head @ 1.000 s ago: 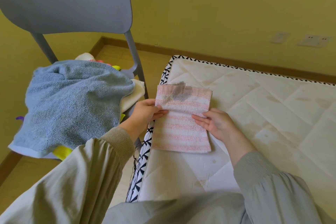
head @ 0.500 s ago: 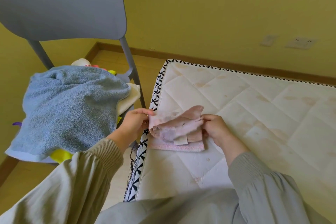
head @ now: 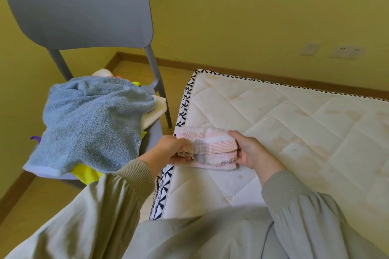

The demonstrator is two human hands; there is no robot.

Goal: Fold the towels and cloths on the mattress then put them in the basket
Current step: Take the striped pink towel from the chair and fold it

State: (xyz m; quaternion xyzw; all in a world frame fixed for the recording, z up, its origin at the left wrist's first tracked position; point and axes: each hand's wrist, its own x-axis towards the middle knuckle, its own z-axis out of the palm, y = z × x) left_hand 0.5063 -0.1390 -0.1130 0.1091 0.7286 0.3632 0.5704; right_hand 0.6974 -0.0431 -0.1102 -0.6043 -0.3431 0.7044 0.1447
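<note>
On the head view I see the pink-striped terry cloth (head: 210, 147) folded into a thick, soft oblong. It lies on the quilted, stained white mattress (head: 294, 132), by the bed's 9 o'clock edge. The left hand (head: 168, 149) has its fingers curled round the cloth's 9 o'clock end, and the right hand (head: 252, 153) grasps the 3 o'clock end, thumb on top. At 9 o'clock from the cloth, a nubbly blue towel (head: 92, 124) drapes over the seat of a smooth grey chair (head: 80, 6).
</note>
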